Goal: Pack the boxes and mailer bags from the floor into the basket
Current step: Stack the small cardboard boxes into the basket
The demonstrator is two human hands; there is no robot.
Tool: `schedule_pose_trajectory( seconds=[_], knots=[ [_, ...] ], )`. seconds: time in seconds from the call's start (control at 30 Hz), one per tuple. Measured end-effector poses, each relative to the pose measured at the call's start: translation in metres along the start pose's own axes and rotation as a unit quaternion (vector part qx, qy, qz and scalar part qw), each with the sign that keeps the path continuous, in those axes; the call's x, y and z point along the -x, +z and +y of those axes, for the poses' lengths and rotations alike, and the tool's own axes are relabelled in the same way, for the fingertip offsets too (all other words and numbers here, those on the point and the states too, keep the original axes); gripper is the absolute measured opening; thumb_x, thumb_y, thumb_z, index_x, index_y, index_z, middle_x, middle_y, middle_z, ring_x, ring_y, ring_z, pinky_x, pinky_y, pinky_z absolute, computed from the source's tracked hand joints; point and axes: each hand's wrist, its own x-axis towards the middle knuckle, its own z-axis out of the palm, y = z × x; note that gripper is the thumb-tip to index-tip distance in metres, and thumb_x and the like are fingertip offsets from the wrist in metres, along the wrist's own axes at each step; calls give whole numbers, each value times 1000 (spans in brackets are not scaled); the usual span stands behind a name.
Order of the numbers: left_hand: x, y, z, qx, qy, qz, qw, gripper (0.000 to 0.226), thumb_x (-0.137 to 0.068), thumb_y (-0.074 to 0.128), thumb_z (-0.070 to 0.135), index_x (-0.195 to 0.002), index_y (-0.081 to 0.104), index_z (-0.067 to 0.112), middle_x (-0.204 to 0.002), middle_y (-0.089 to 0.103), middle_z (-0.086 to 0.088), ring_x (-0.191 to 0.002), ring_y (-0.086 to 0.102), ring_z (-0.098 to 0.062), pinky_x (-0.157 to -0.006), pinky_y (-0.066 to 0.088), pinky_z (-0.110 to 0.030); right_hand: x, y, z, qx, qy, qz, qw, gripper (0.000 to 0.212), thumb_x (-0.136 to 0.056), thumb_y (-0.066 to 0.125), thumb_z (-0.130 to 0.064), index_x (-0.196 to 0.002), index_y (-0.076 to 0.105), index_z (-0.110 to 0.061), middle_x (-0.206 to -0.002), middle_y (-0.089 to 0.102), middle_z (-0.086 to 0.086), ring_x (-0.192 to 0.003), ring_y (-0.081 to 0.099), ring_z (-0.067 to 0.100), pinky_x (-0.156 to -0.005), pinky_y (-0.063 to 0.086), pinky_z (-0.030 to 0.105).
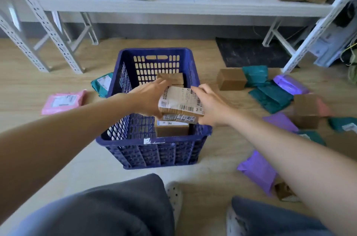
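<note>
A dark blue slotted basket (154, 150) stands on the wood floor in front of me. Over its right half I hold a cardboard box with a white shipping label (180, 101). My left hand (149, 97) grips the box's left side and my right hand (209, 105) grips its right side. Below it inside the basket lie other cardboard boxes: one near the front wall (172, 128) and one at the back (171, 78). On the floor to the right lie brown boxes (230, 79), teal mailer bags (270, 96) and purple mailer bags (257, 173). A pink mailer (63, 101) and a teal mailer (102, 84) lie left of the basket.
A white metal shelf rack (173, 4) stands behind the basket, carrying grey mailer bags and cardboard boxes. Its perforated legs reach the floor at left and right. A dark mat (249, 52) lies under the rack. My knees fill the bottom of the view.
</note>
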Motion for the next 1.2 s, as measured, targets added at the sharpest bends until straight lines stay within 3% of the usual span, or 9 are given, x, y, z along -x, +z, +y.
schedule_pose_trajectory(
  seconds=[0.17, 0.33, 0.5, 0.7, 0.83, 1.03, 1.2],
  knots=[
    [-8, 32, -23, 29, -42, -46, 998, 109, -53, 90, 28, -141, 26, 18, -122, 44, 1, -100, 49, -16, -79, 44, -25, -31, 33, 9, 5, -12, -61, 998, 104, -69, 79, -14, -151, 15, -16, -142, 27, 1, -128, 36, 23, -97, 46, 42],
    [-21, 65, -41, 33, -69, -115, 990, 108, -56, 89, 32, -143, 25, 17, -129, 41, -3, -112, 48, -22, -96, 42, -33, -56, 59, 17, 52, -15, -143, 988, 99, -69, 82, -23, -148, 22, -16, -142, 31, 3, -123, 45, 26, -93, 48, 42],
    [-31, 94, -53, 45, -79, -163, 983, 108, -59, 88, 31, -143, 23, 9, -134, 40, -8, -119, 46, -27, -100, 41, -35, -73, 80, 21, 86, -15, -200, 976, 85, -67, 84, -29, -137, 37, -13, -129, 41, 5, -116, 50, 28, -92, 47, 43],
    [-42, 135, -66, 88, -84, -194, 973, 96, -63, 85, 20, -137, 24, 9, -128, 40, -12, -103, 45, -20, -90, 44, -26, -86, 105, 25, 111, 2, -262, 959, 69, -74, 77, -21, -131, 38, -13, -126, 42, 7, -110, 51, 30, -88, 48, 43],
    [-49, 152, -72, 97, -89, -203, 970, 93, -64, 85, 17, -135, 25, 9, -126, 42, -13, -99, 46, -21, -82, 43, -24, -92, 116, 24, 136, 7, -279, 951, 67, -75, 76, -19, -128, 36, -12, -124, 41, 9, -109, 51, 30, -73, 42, 38],
    [-58, 172, -78, 101, -80, -203, 971, 88, -64, 83, 16, -130, 25, 11, -120, 47, -13, -98, 50, -22, -75, 46, -25, -97, 126, 23, 212, 0, -271, 939, 83, -70, 82, -25, -133, 29, -10, -129, 39, 10, -119, 46, 30, -81, 42, 43],
    [-64, 182, -75, 111, -59, -202, 971, 83, -71, 80, 27, -131, 26, 9, -120, 51, -11, -97, 52, -20, -75, 48, -26, -100, 140, 29, 246, 9, -276, 929, 88, -75, 77, -17, -142, 19, -11, -135, 34, 14, -123, 43, 34, -86, 44, 47]
  ],
)
